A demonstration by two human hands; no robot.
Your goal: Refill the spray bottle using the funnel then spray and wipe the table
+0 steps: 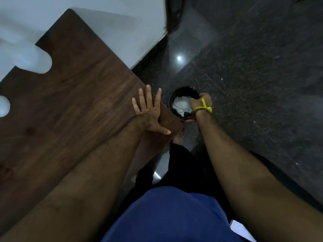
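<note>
Looks like the toss-the-wipe step, bin at about 1 o'clock off the table corner

The wooden table (70,105) fills 9 to 11 o'clock, with the left hand (148,110) flat and relaxed on its edge. The small floor bin (181,103) has the right hand (201,102) curled over its rim, though I can't tell if it's gripping anything. I'd drop the waste well inside. Blurry white shapes at 10 o'clock might be the spray bottle; there's no funnel in view.

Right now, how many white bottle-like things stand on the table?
2, both blurred at the left edge: a large one at the far side and a smaller one nearer. The table runs out of frame, so others may be hidden.
</note>
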